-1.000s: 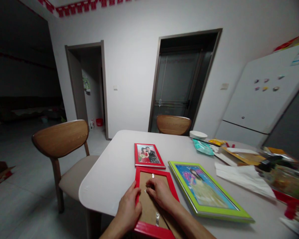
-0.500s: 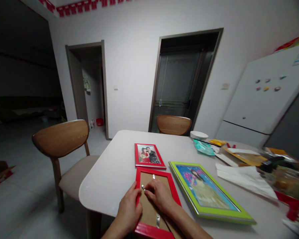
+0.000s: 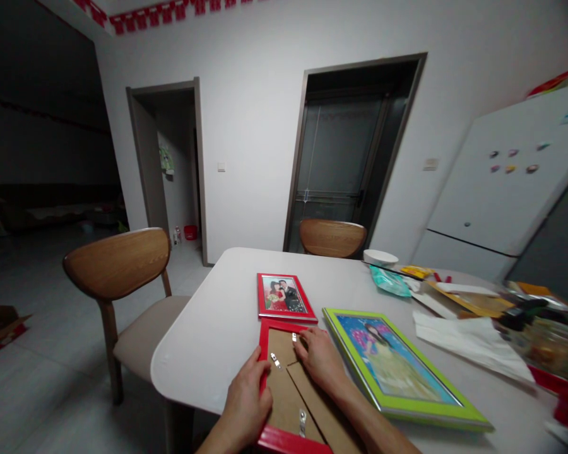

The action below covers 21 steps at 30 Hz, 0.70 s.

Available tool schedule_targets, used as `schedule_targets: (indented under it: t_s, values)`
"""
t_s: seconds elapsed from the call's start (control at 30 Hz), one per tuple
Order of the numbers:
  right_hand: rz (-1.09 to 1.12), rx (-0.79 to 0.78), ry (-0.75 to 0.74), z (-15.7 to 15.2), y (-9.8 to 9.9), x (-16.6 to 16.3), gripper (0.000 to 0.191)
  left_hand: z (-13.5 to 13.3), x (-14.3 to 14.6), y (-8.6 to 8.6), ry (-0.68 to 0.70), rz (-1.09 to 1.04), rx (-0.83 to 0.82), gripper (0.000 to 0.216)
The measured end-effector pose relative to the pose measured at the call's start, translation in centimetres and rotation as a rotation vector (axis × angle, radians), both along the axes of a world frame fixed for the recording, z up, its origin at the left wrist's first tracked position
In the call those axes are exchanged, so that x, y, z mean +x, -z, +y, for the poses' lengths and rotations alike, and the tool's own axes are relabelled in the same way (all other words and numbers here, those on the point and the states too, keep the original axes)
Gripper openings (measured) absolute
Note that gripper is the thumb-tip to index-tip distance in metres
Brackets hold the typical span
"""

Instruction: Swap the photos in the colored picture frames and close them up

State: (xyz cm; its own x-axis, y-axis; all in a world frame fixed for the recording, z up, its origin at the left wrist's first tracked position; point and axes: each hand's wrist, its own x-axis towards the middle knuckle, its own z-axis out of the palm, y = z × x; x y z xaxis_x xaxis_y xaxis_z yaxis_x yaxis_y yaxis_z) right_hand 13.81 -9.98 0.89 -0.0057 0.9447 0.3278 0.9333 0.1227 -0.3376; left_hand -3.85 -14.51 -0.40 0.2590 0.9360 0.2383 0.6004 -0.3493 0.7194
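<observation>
A red picture frame (image 3: 288,443) lies face down at the table's near edge, its brown backing board (image 3: 281,394) showing. My left hand (image 3: 247,398) grips the frame's left side, fingers curled round the red edge. My right hand (image 3: 319,356) rests on the upper right of the backing, its fingers closed at the top metal clip (image 3: 294,337); the fingertips are partly hidden. Another metal clip (image 3: 276,360) sits near the left edge, and a hanger (image 3: 302,421) lies lower down. The stand flap's slit runs diagonally across the board.
Beyond it lies a smaller red frame (image 3: 286,297) with a couple's photo. To the right is a large green frame (image 3: 402,366). Farther right are white paper (image 3: 471,343), a teal packet (image 3: 389,281) and a white bowl (image 3: 380,258). A wooden chair (image 3: 118,265) stands left of the table (image 3: 203,334).
My right hand has moved from the left metal clip up and right to the top clip. My left hand keeps its hold on the red frame.
</observation>
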Motion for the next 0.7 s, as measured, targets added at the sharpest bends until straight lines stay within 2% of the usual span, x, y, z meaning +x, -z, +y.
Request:
schedule_targets:
  t_s: [0.23, 0.47, 0.6, 0.7]
  values:
    - [-0.074, -0.043, 0.056, 1.0, 0.4, -0.6, 0.020, 0.0, 0.0, -0.1, 0.017, 0.006, -0.001, 0.041]
    - [-0.059, -0.043, -0.095, 0.7, 0.4, -1.7, 0.025, 0.0, 0.0, 0.2, 0.014, 0.028, 0.029, 0.039]
    - [-0.014, -0.045, -0.128, 0.1, -0.4, -1.6, 0.024, 0.0, 0.1, 0.3, 0.009, 0.040, 0.025, 0.038]
    - [0.084, -0.072, -0.180, -2.0, -1.7, -1.2, 0.027, 0.0, 0.0, 0.4, 0.010, 0.027, 0.035, 0.038]
